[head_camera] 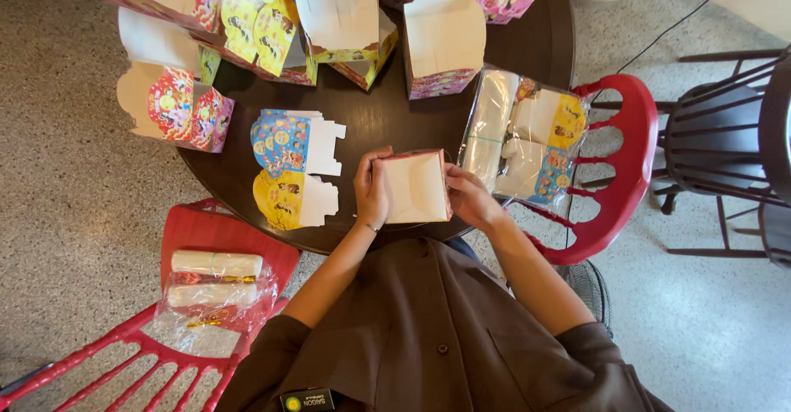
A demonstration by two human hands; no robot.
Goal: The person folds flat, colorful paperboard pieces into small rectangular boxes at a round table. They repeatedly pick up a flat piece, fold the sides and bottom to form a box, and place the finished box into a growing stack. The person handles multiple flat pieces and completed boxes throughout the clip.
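At table's near edge: round dark wood table (387,115), smooth, slightly glossy. Red plastic slatted chairs (618,173) on either side. Crinkled clear plastic bag (527,140) of flat cardboard blanks lies right of the hands. Folded paper boxes (441,41), white inside, bright prints outside, stand along the far side. Left hand (372,189) and right hand (470,198) clasp a square open white paper box (416,186) from both sides.

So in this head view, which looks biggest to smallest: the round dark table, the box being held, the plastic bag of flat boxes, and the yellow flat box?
1. Round dark table
2. Plastic bag of flat boxes
3. Box held between left hand and right hand, and yellow flat box: these look about alike, so I won't rank them.
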